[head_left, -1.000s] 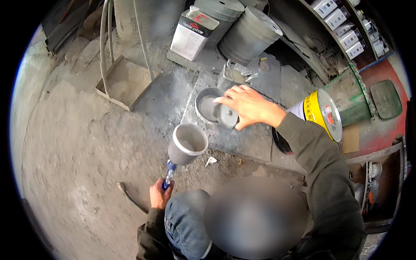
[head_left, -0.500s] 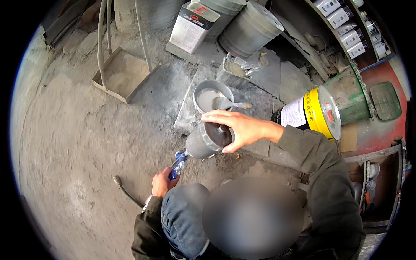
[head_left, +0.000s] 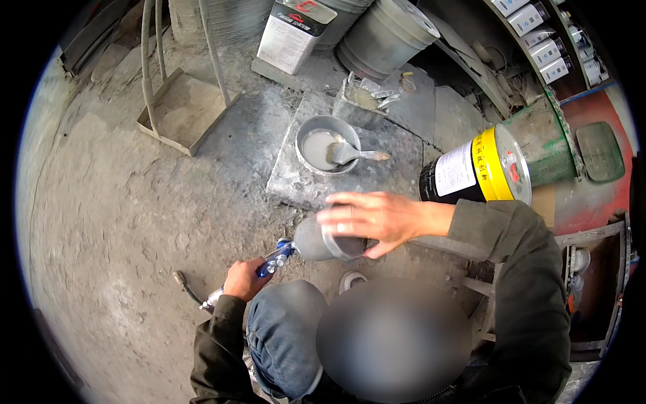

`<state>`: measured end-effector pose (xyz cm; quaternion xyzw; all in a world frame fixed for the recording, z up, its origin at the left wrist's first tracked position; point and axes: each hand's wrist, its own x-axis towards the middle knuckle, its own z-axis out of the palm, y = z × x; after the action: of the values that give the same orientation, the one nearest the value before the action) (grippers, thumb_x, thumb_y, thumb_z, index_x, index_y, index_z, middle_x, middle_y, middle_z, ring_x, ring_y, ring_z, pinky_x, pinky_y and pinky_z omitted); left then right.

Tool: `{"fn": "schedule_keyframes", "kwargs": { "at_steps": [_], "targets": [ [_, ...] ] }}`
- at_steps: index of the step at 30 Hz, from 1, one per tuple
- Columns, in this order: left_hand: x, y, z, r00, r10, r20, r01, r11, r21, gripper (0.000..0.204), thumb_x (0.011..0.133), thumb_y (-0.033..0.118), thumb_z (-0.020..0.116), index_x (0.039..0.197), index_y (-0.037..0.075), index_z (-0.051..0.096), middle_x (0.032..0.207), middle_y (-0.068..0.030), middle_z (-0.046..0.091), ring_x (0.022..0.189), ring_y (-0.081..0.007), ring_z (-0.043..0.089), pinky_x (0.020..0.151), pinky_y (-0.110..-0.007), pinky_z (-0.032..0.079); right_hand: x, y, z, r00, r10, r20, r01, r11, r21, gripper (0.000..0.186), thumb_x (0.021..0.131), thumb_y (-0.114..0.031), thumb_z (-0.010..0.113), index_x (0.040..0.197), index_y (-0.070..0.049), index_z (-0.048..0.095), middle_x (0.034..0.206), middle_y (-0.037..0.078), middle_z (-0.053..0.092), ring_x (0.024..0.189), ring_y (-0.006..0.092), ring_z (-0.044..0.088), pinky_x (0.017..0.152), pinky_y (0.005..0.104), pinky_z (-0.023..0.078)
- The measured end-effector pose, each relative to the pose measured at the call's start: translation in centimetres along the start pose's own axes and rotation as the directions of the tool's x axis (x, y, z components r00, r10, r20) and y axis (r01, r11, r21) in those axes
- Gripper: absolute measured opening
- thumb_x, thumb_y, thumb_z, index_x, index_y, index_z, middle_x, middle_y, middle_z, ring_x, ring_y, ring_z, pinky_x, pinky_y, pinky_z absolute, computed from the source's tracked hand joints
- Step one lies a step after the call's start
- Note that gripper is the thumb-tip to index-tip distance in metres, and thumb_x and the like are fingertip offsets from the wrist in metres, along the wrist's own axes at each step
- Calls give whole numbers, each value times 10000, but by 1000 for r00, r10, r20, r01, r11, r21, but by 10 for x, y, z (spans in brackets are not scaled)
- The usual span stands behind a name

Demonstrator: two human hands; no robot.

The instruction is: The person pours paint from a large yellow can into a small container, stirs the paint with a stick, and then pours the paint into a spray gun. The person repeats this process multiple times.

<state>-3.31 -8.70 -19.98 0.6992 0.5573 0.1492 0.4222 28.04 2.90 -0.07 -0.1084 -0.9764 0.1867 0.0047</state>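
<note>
My left hand (head_left: 245,277) is closed around the handle of a spray gun (head_left: 274,261) with blue and silver parts. A grey cup (head_left: 313,239) sits tilted on the gun. Over the cup's wide end lies my right hand (head_left: 397,222), fingers across the top and thumb at the near rim, gripping it; the fingers are slightly blurred and hide most of the cup's top. Beyond the cup, a round grey pot (head_left: 301,159) of pale liquid stands on a stone slab (head_left: 282,182). A flat brush (head_left: 350,153) rests in it, its handle over the right rim.
A square container (head_left: 350,111) with tools stands behind the pot. At right lies a black-and-yellow drum (head_left: 457,172). Metal drums (head_left: 387,40) and a rectangular can (head_left: 289,47) stand at the back. A long-handled dustpan (head_left: 165,138) is far left; a hose end (head_left: 180,279) lies near my left hand.
The spray gun and cup have moved slightly down and right, away from the pot. My right hand has shifted with the cup, its fingers now lying farther across the top.
</note>
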Motion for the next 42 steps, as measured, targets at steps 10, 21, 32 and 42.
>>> {"fn": "schedule_keyframes", "kwargs": {
  "at_steps": [10, 21, 32, 42],
  "targets": [
    [15, 13, 41, 964, -139, -228, 134, 990, -36, 305, 836, 288, 706, 986, 58, 572, 774, -213, 651, 743, -429, 640, 637, -490, 496, -5, 2, 38, 581, 772, -258, -520, 596, 611, 1004, 679, -337, 837, 1462, -11, 300, 1381, 205, 438, 1205, 338, 526, 954, 396, 498],
    [92, 128, -33, 882, 405, -242, -450, 875, -178, 570, 858, 88, 622, 1352, -54, 376, 1293, -296, 481, 1160, -442, 529, 958, -433, 440, 103, 16, 82, 194, 974, -120, 347, 46, 937, 167, 896, -172, 669, 863, -8, 675, 820, 80, 699, 738, 160, 665, 669, 308, 540],
    [-56, -157, -56, 652, -258, -713, 432, 899, 70, 446, 766, 192, 777, 1123, 20, 573, 1152, -164, 548, 1015, -356, 564, 861, -452, 471, -125, 114, -1, -143, 981, -128, 228, 159, 961, 142, 853, -93, 656, 760, -89, 549, 636, -33, 491, 471, 53, 407, 432, 254, 367],
    [-89, -200, -16, 562, -507, -654, 640, 767, -44, 340, 662, 160, 749, 918, 37, 562, 820, -132, 607, 821, -318, 611, 750, -411, 490, -197, 174, 45, -194, 944, 267, 252, -215, 944, 237, 818, -51, 570, 624, -106, 448, 537, -15, 424, 410, 105, 384, 382, 283, 333]
  ]
}}
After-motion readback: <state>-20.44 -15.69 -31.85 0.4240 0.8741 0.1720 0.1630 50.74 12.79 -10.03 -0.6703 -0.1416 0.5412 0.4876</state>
